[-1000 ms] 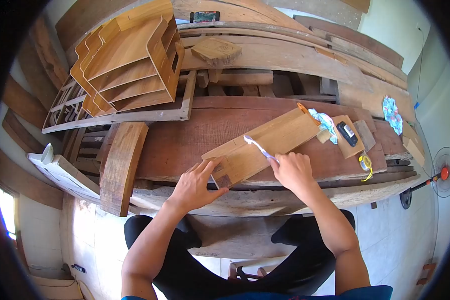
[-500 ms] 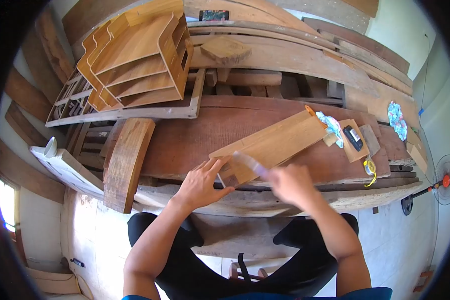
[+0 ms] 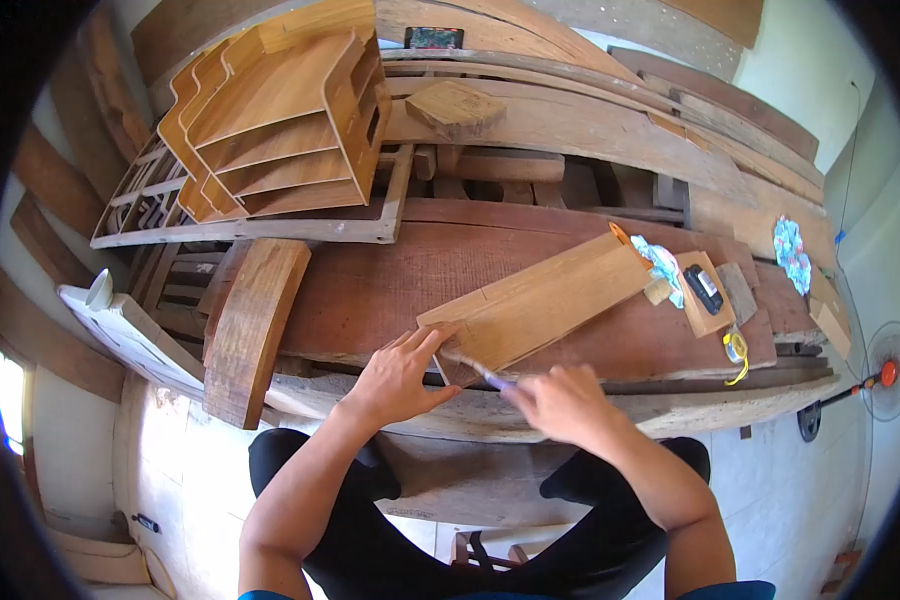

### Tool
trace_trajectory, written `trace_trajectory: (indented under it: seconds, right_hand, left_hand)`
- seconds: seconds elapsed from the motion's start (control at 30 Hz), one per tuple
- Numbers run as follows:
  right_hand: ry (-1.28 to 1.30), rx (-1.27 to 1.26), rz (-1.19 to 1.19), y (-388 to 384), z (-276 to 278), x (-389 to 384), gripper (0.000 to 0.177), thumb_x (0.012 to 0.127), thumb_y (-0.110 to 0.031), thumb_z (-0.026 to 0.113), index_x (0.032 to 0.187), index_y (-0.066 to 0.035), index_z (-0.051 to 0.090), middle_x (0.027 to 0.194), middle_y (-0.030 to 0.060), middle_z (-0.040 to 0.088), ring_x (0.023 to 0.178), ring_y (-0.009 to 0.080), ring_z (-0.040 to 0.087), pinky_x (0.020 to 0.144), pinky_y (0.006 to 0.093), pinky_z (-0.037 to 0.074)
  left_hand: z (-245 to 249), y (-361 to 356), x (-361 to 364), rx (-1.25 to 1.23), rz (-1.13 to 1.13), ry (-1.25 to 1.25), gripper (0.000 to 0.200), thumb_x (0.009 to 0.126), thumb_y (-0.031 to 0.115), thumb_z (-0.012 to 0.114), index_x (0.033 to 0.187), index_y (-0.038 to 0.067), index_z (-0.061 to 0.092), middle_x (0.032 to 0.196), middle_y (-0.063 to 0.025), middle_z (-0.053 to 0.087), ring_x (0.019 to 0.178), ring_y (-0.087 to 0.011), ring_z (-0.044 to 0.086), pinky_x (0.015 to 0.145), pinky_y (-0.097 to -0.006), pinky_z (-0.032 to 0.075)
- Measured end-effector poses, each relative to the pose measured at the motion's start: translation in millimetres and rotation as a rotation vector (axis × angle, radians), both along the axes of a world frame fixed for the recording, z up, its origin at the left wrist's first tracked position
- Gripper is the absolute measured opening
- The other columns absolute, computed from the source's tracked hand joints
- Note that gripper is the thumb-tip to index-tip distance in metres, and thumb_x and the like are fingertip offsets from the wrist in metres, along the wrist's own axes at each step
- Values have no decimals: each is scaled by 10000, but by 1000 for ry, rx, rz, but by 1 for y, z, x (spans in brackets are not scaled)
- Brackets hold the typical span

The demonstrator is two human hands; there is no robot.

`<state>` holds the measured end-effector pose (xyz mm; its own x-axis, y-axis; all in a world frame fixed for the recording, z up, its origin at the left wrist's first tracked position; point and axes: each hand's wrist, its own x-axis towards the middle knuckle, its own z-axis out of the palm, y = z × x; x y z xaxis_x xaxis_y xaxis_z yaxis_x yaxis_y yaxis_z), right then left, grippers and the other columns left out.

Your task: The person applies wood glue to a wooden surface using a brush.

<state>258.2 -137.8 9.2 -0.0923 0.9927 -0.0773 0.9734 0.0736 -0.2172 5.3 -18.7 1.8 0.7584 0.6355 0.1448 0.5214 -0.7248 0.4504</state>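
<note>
A long light-brown wooden board (image 3: 550,297) lies slantwise on a wide reddish-brown plank. Over the board's near left corner rests my left hand (image 3: 398,378), fingers on the end and thumb along the front side, holding it. My right hand (image 3: 567,403) is closed around a slim brush-like tool (image 3: 487,374) with a pale purple handle. Its tip meets the dark end of the board beside my left fingers; blur hides its exact shape.
A tiered wooden tray rack (image 3: 270,130) stands at the back left. A thick wood block (image 3: 258,330) lies left of the board. On the right are a crumpled blue cloth (image 3: 660,268), a black object (image 3: 705,288), a tape measure (image 3: 735,348) and a fan (image 3: 882,375).
My right hand has moved left and down, bringing the tool's tip from above the board to its near left end. My left hand stays on the corner.
</note>
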Motion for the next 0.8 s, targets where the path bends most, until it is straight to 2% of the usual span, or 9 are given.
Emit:
trace_trajectory:
  seconds: [0.1, 0.27, 0.4, 0.5, 0.53, 0.57, 0.67, 0.77, 0.8]
  right_hand:
    - [-101, 184, -239, 25, 6, 30, 418, 1038, -411, 596, 808, -96, 748, 680, 182, 707, 648, 381, 719, 628, 556, 515]
    - [80, -73, 132, -4, 12, -5, 438, 1048, -453, 576, 865, -110, 777, 667, 187, 707, 658, 394, 727, 679, 537, 569]
    - [-71, 147, -237, 23, 6, 42, 468, 1037, -479, 589, 820, -105, 768, 683, 176, 715, 655, 382, 717, 645, 530, 545]
    - [18, 22, 1, 2, 15, 22, 443, 1038, -503, 576, 905, -136, 786, 696, 187, 717, 694, 399, 720, 694, 551, 550]
    - [122, -197, 84, 0, 20, 7, 430, 1036, -504, 583, 897, -151, 785, 693, 196, 712, 704, 426, 718, 737, 578, 554]
    - [104, -85, 196, -3, -2, 6, 425, 1027, -512, 599, 893, -153, 781, 679, 194, 705, 678, 426, 714, 716, 572, 566]
    - [32, 46, -101, 20, 13, 36, 414, 1024, -479, 613, 887, -127, 782, 680, 159, 717, 632, 359, 721, 625, 486, 575]
    - [18, 28, -110, 14, 17, 35, 419, 1038, -480, 597, 883, -138, 783, 652, 144, 706, 585, 372, 698, 638, 510, 570]
    - [80, -18, 65, 6, 15, 26, 439, 1037, -498, 594, 882, -133, 784, 666, 152, 709, 607, 376, 705, 665, 521, 572]
  left_hand:
    - [-1, -6, 1, -32, 10, 6, 839, 840, 402, 845, 1534, 153, 444, 1350, -192, 626, 1239, -401, 630, 1043, -491, 525]
    - [0, -1, 2, 0, -6, -14, 818, 848, 388, 834, 1525, 137, 450, 1345, -194, 627, 1234, -398, 634, 1041, -488, 531]
    - [2, -7, 0, -18, -1, 18, 802, 861, 391, 815, 1516, 114, 444, 1354, -201, 619, 1255, -408, 621, 1046, -486, 536]
    - [0, -5, 3, 12, 11, 23, 800, 868, 395, 810, 1517, 113, 439, 1351, -199, 618, 1248, -409, 625, 1041, -487, 541]
    - [0, -5, 3, 17, 3, 36, 800, 871, 397, 808, 1519, 114, 436, 1349, -198, 618, 1246, -410, 627, 1039, -488, 542]
    - [1, -3, 3, 17, -4, 28, 803, 874, 401, 806, 1525, 116, 432, 1345, -198, 619, 1245, -407, 628, 1039, -486, 544]
    - [3, -7, 1, -14, -6, 22, 802, 878, 403, 805, 1533, 129, 431, 1346, -200, 622, 1250, -401, 630, 1045, -486, 540]
    - [2, -6, 3, -7, 19, 10, 789, 869, 388, 815, 1524, 147, 447, 1363, -201, 627, 1261, -397, 628, 1057, -491, 527]
    - [0, -6, 3, 8, 20, 6, 787, 867, 384, 817, 1522, 146, 449, 1360, -201, 628, 1262, -398, 628, 1058, -491, 527]
